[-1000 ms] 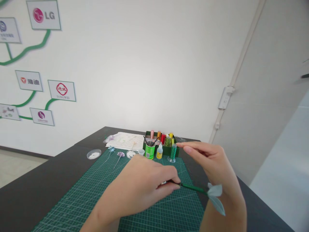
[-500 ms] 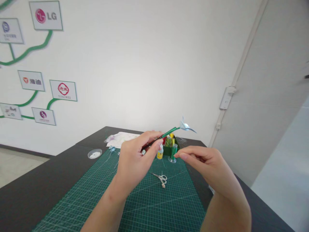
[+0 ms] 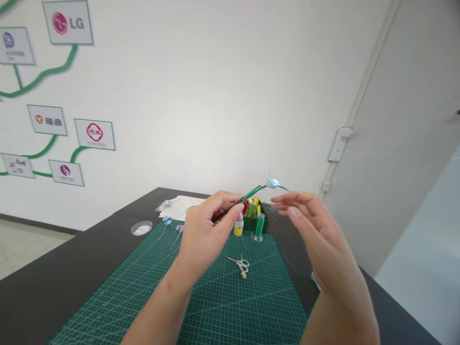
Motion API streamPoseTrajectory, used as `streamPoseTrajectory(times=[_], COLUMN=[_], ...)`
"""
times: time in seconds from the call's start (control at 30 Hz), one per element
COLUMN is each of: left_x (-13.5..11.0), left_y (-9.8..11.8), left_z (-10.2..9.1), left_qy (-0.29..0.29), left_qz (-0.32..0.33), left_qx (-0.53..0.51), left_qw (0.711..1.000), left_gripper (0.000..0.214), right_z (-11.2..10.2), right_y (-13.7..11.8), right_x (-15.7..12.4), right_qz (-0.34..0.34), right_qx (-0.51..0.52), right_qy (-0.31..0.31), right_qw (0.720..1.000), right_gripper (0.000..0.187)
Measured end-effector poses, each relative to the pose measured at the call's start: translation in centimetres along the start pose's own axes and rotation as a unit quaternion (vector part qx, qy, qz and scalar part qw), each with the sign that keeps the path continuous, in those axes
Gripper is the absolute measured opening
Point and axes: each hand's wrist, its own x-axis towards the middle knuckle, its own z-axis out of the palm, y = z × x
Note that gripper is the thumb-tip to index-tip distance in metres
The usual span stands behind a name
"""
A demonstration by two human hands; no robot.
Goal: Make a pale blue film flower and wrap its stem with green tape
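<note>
Pale-blue flower petals (image 3: 273, 183) could crease if the right hand (image 3: 319, 230), grip apart just beside them, knocks them where the left hand (image 3: 203, 235) clamps their green shaft (image 3: 252, 193) above the desk (image 3: 89, 261).

- The flower (image 3: 273, 183) you hold has smooth, satin-bright petals.
- Its green stem (image 3: 251, 193) shows you a glossy wrap.
- Your cutting mat (image 3: 247, 306) looks matt, plastic-like.
- Your scissors (image 3: 242, 264) have metal blades, smooth white handles.
- Your spool (image 3: 259, 225) carries shiny thread.
- Your black table (image 3: 108, 258) looks smooth, dull.
</note>
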Motion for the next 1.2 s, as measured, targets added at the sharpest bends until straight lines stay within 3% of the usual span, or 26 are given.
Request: streamPoseTrajectory(times=[0.1, 0.33, 0.57, 0.8, 0.97, 1.07, 1.2], left_x=[0.0, -0.1, 0.0, 0.0, 0.0, 0.2, 0.4], left_y=[0.0, 0.1, 0.2, 0.5, 0.5, 0.8, 1.0], left_z=[0.1, 0.2, 0.2, 0.5, 0.2, 0.0, 0.0], left_qy=[-0.007, -0.031, -0.042, -0.03, -0.038, -0.057, -0.108], left_qz=[-0.005, 0.001, -0.017, -0.032, -0.022, -0.009, -0.043], left_qx=[-0.008, -0.023, -0.043, -0.049, 0.035, 0.068, 0.043], left_qw=[1.0, 0.999, 0.998, 0.998, 0.998, 0.996, 0.992], left_gripper=[0.013, 0.012, 0.011, 0.003, 0.005, 0.004, 0.006], right_z=[1.1, 3.9, 5.5, 5.2, 5.0, 4.9, 4.8], right_y=[-0.6, -1.3, -0.9, -1.0, -0.4, -0.1, -0.1], right_x=[-0.3, -0.6, -0.6, -0.5, -0.4, -0.5, -0.5], right_qz=[0.009, 0.052, 0.085, 0.075, 0.068, 0.068, 0.082], right_qx=[0.073, 0.121, 0.145, 0.11, 0.078, 0.071, 0.072], right_qy=[-0.079, -0.111, -0.021, -0.016, 0.009, 0.014, 0.014], right_qw=[0.994, 0.985, 0.985, 0.991, 0.995, 0.995, 0.994], right_gripper=[0.016, 0.013, 0.018, 0.016, 0.017, 0.017, 0.017])
